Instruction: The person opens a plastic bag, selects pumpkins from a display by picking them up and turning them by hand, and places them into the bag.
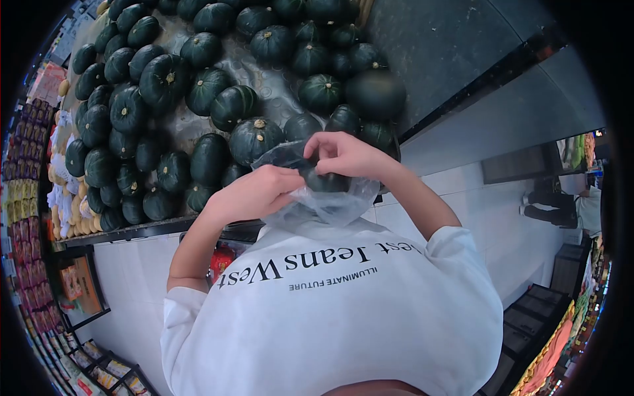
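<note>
A clear plastic bag (323,206) hangs in front of my chest, with a dark green squash (325,181) showing inside it. My left hand (259,191) has its fingers closed on the left side of the bag's rim. On the other side, my right hand (343,155) is bent over the bag's opening, its thumb and fingers curled together at the film. Just beyond the bag lies a large round squash (256,140) with a pale stem, among many other dark green squashes on the display.
The squash display (158,229) has a dark front edge close to my body. A grey counter (456,72) stands at the right. Packaged goods (23,191) line the far left. Another person (558,208) is at the far right, beyond the pale floor (456,198).
</note>
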`<state>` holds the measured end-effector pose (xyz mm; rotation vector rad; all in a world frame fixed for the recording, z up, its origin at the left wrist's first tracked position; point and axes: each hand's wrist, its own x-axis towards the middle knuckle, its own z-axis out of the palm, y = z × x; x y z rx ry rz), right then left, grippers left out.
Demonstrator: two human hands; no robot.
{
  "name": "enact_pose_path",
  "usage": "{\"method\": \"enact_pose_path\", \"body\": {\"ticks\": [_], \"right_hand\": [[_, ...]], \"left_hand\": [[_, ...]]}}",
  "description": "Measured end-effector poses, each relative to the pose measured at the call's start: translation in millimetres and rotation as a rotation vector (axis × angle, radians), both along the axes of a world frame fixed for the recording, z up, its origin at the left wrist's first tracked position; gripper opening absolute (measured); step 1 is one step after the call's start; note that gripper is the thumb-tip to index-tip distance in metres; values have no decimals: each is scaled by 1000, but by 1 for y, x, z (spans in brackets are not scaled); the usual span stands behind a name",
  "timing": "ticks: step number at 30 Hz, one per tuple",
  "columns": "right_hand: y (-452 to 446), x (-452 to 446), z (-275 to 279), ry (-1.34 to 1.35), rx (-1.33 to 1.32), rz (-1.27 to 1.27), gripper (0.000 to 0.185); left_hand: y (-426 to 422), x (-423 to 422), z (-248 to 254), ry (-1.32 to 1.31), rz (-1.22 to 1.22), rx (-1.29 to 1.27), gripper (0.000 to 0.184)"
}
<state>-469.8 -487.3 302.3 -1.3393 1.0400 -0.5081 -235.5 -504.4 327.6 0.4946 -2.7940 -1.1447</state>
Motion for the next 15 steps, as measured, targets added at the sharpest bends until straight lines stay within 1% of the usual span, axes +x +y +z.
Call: {"method": "enact_pose_path", "body": {"ticks": [2,3,6,7,10,11,14,15], "right_hand": [[9,1,7,41,-100,11,25],[12,0,6,39,-52,21,27],[19,-1,-13,-29,-82,51,34],[18,-5,-15,-46,-15,117,36],[17,-7,-8,-87,206,85,40],[15,-6,-3,-16,221,135,44],[12,-13,-9,-140,56,263,40],[14,-13,-6,-137,-54,270,37]], "left_hand": [[-4,-5,-15,188,72,-99,21],[-5,-9,-14,231,98,-38,20],[-6,-14,-9,306,109,-25,19],[-8,-15,-5,355,144,-65,19],[-18,-12,3,496,235,-191,19],[-23,-9,4,545,261,-239,19],[-31,0,6,678,364,-315,17],[-33,3,7,720,403,-330,16]]}}
